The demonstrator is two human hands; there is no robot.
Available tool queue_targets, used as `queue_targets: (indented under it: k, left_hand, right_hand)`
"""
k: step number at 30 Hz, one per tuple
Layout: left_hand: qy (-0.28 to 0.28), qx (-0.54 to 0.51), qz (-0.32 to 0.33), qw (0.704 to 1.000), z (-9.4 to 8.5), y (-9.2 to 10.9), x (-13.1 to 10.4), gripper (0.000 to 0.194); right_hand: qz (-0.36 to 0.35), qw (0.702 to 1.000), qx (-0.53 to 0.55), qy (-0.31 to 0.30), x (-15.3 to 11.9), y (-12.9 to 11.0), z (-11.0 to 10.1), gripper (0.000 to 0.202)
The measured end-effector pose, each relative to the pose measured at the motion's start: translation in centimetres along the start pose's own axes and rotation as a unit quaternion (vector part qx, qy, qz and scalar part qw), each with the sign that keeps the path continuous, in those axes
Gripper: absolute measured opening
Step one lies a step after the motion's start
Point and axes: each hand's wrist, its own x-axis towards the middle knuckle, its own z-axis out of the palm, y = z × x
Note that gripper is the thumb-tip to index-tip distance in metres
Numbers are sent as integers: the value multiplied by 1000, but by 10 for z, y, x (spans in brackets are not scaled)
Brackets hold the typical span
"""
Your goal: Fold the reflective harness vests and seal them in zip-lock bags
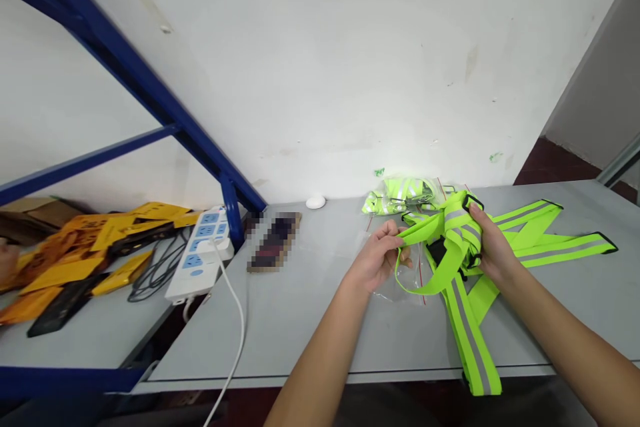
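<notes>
My left hand [383,255] pinches the end of a neon-yellow strap that loops down in front of it. In my right hand [493,247] is the bundled part of the same reflective harness [457,230], its grey-striped straps wound together with black buckles showing. One strap [477,340] hangs over the front edge of the table. More neon straps [560,240] spread to the right beyond my right hand. Under and beside my left hand lies a clear plastic bag [403,287] with a red edge. Bagged neon straps [400,195] rest by the wall.
A power strip [203,253] with a white plug and cable stands at the left of the grey table [295,327]. Near it are a blurred-out flat object [274,241] and a white oval thing [315,202]. Yellow packets [100,240] lie beyond the blue frame [150,93]; another person's hand [7,260] shows there.
</notes>
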Motion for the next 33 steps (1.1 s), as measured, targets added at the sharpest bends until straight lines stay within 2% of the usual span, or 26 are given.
queue_targets:
  k: [6,10,13,17,24,27,30,33]
  left_hand:
    - [-13,26,-31,999,0,-2,-1,35]
    - [-20,19,-67,997,4,-8,-1,28]
    - [-44,20,-89,995,6,-8,-1,20]
    - [-72,56,-114,989,8,-7,-2,22]
    - [-75,103,-108,986,18,-13,-3,24]
    - [-33,97,-77,992,22,-8,2,23]
    - [68,126,4,990,26,-1,13,25]
    - [165,193,86,963,30,1,26,22]
  right_hand:
    - [-10,1000,7,-5,4,-2,3,32]
    - [-33,999,11,22,3,-9,2,30]
    - [-46,998,27,25,3,-14,3,28]
    - [-76,996,27,32,7,-17,-1,27]
    - [-63,995,-9,71,14,-13,-7,33]
    - [-81,993,-2,88,14,-15,-6,35]
    - [-76,994,7,82,14,-16,-7,37]
    - [-64,995,6,70,16,-14,-8,39]
